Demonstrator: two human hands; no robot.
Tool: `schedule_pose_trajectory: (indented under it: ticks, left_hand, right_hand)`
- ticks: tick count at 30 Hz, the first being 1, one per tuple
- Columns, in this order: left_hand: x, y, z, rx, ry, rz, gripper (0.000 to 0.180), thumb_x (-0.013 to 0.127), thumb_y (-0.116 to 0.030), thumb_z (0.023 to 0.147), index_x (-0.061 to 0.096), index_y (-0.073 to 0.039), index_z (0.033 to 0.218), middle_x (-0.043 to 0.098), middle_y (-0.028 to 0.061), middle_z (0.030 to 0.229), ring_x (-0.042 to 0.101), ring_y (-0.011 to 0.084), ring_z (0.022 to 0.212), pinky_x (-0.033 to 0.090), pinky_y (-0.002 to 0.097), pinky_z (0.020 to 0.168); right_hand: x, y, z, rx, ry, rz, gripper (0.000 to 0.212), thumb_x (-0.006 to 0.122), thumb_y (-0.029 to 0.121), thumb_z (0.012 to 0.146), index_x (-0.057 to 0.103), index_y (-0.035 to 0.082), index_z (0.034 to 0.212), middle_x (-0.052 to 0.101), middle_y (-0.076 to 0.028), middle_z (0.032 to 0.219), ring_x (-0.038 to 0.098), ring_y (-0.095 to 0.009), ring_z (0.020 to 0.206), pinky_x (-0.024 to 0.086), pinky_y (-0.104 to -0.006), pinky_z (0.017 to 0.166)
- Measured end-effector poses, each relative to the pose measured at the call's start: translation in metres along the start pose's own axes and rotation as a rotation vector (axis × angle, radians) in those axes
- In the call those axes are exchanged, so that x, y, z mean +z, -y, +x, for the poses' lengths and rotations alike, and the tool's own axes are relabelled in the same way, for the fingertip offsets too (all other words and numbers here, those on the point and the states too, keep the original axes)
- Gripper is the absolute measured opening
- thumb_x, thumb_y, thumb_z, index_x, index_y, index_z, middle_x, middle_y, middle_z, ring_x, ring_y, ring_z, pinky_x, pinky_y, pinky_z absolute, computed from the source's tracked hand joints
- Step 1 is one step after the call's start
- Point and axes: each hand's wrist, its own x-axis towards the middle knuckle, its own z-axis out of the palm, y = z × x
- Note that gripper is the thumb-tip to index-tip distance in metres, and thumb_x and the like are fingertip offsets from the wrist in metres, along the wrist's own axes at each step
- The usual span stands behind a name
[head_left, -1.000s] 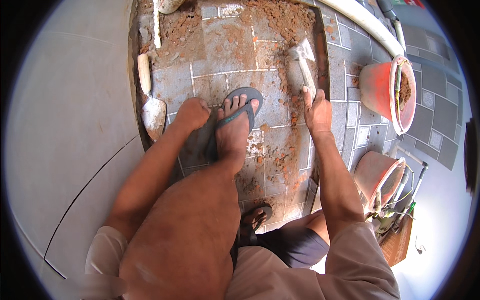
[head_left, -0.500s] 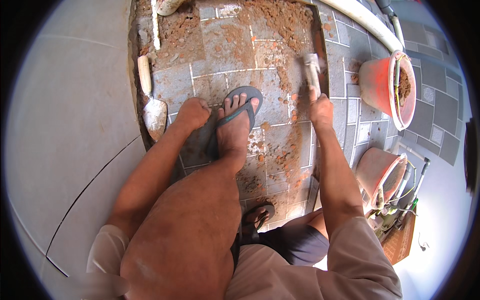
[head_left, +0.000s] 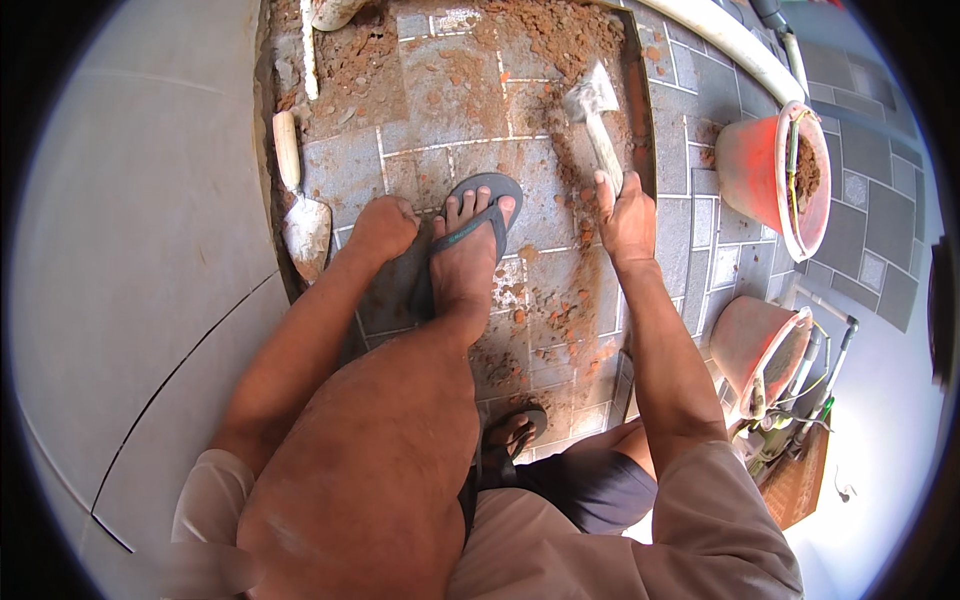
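Note:
My right hand [head_left: 628,222] grips the wooden handle of a hatchet [head_left: 603,140]. Its pale, dirt-caked head is raised at the far right of the soiled grey tiles, beside a strip of crumbled brown dirt [head_left: 560,155]. My left hand [head_left: 385,228] is closed in a fist by the tiled surface, just left of my foot in a dark flip-flop [head_left: 475,225]; nothing shows sticking out of it. A trowel with a wooden handle [head_left: 287,150] and mortar-smeared blade lies against the left edge, near that fist.
A reddish bucket [head_left: 752,170] holding soil stands at the right, with a second bucket [head_left: 748,345] nearer. A white pipe [head_left: 720,45] runs along the far right. Grey wall surface [head_left: 150,250] borders the left. Loose rubble [head_left: 575,320] lies between my feet and right arm.
The hatchet head has swung up and leftward, away from the right edge, and now shows clearly instead of blurred. My right hand has shifted slightly left; my left fist stays put.

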Motion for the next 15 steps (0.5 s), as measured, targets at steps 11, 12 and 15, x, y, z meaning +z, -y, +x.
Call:
schedule_pose_trajectory:
  ticks: [11,12,15]
  left_hand:
    - [-0.002,0.001,-0.003,0.005,0.022,0.012,0.029,0.066,-0.028,0.091,0.080,-0.004,0.097,0.076,0.0234,0.104,0.071,0.0440,0.103,0.057,0.0487,0.095]
    - [0.001,-0.002,0.001,0.019,0.030,0.022,0.029,0.066,-0.028,0.091,0.080,-0.004,0.097,0.076,0.0232,0.104,0.071,0.0438,0.103,0.057,0.0486,0.095]
    - [0.002,-0.007,0.008,0.035,0.021,0.042,0.028,0.067,-0.028,0.090,0.080,-0.004,0.098,0.076,0.0229,0.106,0.071,0.0434,0.104,0.057,0.0482,0.096]
  right_hand:
    - [0.012,-0.013,-0.014,0.018,-0.019,-0.016,0.073,0.046,0.063,0.107,0.065,-0.008,0.105,0.070,-0.038,0.091,0.069,-0.057,0.093,0.054,-0.0593,0.084]
    - [0.006,-0.016,-0.009,0.180,0.031,0.020,0.074,0.046,0.064,0.107,0.064,-0.008,0.105,0.069,-0.038,0.091,0.069,-0.057,0.091,0.055,-0.0589,0.082]
    - [0.024,-0.047,0.001,0.218,-0.031,0.009,0.076,0.045,0.067,0.105,0.063,-0.007,0.104,0.071,-0.036,0.087,0.070,-0.056,0.088,0.056,-0.0602,0.079]
